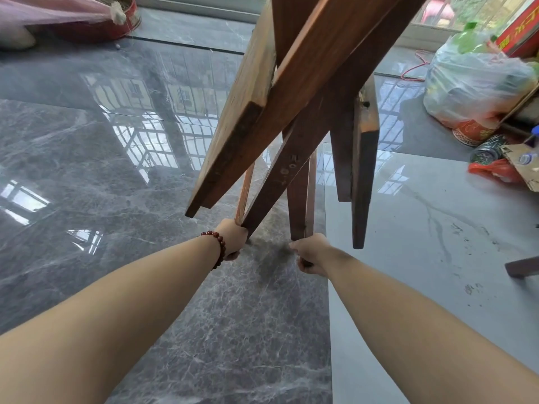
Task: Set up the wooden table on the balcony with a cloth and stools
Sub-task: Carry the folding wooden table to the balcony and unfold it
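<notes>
Two long dark wooden stools hang crossed in front of me above the glossy grey floor. My left hand (pixel 233 239), with a red bead bracelet on the wrist, is shut on a leg of the left stool (pixel 242 118). My right hand (pixel 310 253) is shut on a leg of the right stool (pixel 364 158). Both stools tilt with their seat planks away from me and their legs pointing toward me. No table or cloth is in view.
A full plastic bag (pixel 472 83) with bottles, cans and cardboard sits at the right. A red round tin (pixel 128 18) under pink cloth lies at the far left. A dark wooden leg (pixel 522 268) pokes in at the right edge.
</notes>
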### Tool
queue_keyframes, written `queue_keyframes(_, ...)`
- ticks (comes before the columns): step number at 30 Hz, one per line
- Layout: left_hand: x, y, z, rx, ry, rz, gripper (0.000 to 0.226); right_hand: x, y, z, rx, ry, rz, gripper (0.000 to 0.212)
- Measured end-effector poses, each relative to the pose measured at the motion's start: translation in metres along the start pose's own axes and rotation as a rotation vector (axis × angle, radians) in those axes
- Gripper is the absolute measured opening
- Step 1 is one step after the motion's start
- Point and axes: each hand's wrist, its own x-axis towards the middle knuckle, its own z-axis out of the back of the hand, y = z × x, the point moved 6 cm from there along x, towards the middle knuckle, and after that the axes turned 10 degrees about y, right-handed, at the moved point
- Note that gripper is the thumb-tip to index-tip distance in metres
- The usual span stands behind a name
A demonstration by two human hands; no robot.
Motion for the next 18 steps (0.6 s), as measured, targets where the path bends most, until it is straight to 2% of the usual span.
queue_keyframes(2,0.002,-0.004,0.001,0.136,-0.017,-0.072,0.028,0.000,0.000,0.000,-0.011,-0.005,-0.007,0.023)
queue_keyframes(6,-0.005,-0.007,0.003,0.273,-0.030,-0.100,0.033,-0.005,0.001,0.000,-0.006,0.007,-0.024,0.023)
queue_keyframes(9,-0.005,-0.004,0.000,0.236,0.033,-0.053,0.028,-0.013,-0.001,0.000,0.025,0.039,-0.039,0.024)
queue_keyframes(12,-0.013,0.007,-0.003,0.059,0.166,0.084,0.015,-0.023,-0.007,0.001,0.038,0.101,-0.065,0.024)
queue_keyframes(15,-0.022,0.011,-0.013,0.086,0.301,0.103,0.016,-0.029,-0.014,0.006,-0.003,0.128,-0.081,0.025)
queue_keyframes(18,-0.024,0.012,-0.021,0.125,0.316,0.088,0.012,-0.035,-0.017,0.012,-0.057,0.138,-0.089,0.020)
